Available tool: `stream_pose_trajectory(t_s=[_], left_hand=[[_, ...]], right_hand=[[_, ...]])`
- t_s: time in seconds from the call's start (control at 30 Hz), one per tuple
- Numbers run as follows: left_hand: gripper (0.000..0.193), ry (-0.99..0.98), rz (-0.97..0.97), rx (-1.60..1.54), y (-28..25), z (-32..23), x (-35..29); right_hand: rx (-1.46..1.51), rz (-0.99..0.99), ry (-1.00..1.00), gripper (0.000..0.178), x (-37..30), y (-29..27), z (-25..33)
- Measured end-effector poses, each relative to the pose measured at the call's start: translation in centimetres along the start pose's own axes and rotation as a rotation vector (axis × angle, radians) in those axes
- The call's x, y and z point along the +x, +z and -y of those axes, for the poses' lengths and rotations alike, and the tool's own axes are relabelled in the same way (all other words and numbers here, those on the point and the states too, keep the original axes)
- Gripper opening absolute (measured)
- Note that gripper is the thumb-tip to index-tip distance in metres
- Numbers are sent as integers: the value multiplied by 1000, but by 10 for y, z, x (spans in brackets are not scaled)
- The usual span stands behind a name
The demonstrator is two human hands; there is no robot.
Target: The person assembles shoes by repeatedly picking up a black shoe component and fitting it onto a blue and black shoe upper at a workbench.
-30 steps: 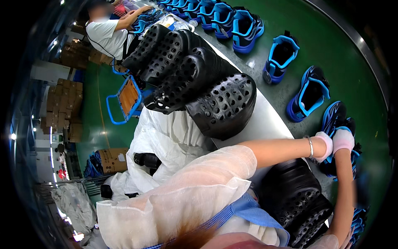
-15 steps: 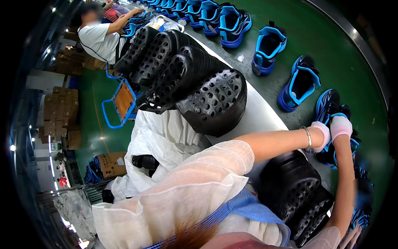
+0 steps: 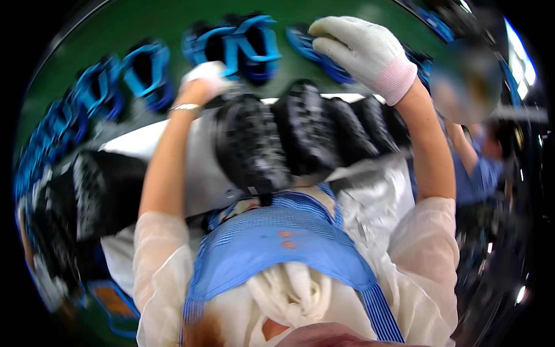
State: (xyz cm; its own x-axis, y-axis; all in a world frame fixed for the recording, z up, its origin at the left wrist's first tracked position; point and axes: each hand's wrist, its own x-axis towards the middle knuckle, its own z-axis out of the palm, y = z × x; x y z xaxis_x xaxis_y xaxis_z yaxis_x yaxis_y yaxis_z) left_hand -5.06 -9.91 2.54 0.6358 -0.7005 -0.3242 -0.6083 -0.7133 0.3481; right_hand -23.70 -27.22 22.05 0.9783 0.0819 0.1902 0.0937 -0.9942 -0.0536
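Observation:
My left hand (image 3: 206, 77), in a white glove with a bracelet at the wrist, is at the heel side of a black and blue sneaker (image 3: 215, 47); its fingers are smeared and partly hidden. Close against that shoe stands another blue-lined sneaker (image 3: 255, 53). Further right, my right hand (image 3: 359, 51) is raised in a white glove with a pink cuff. Its fingers are slightly bent and apart, with nothing visible in them. Below and beside its fingertips lies a single sneaker (image 3: 317, 53), partly covered by the hand.
Black studded moulded pieces (image 3: 254, 141) stand in a row between me and the green belt (image 3: 173, 23); a larger stack (image 3: 92, 188) is at the left. More sneakers (image 3: 147, 75) line up leftward. At the right, a person in blue (image 3: 480, 168) sits nearby.
The view has swung to the right. My hands, close together at a pair of sneakers before, are now apart, the left at a sneaker and the right lifted off to the right.

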Motion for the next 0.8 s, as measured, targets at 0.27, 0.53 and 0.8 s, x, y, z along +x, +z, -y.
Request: stream_pose_trajectory(t_s=[0.27, 0.53, 0.8], left_hand=[[39, 112, -5, -95, -12, 42, 2], [59, 72, -296, 194, -34, 33, -37], [52, 275, -484, 105, -46, 10, -57]], right_hand=[[-173, -340, 630, 21, -216, -86, -52], [-221, -229, 951, 39, -299, -38, -85], [-399, -140, 802, 42, -289, -21, -95]])
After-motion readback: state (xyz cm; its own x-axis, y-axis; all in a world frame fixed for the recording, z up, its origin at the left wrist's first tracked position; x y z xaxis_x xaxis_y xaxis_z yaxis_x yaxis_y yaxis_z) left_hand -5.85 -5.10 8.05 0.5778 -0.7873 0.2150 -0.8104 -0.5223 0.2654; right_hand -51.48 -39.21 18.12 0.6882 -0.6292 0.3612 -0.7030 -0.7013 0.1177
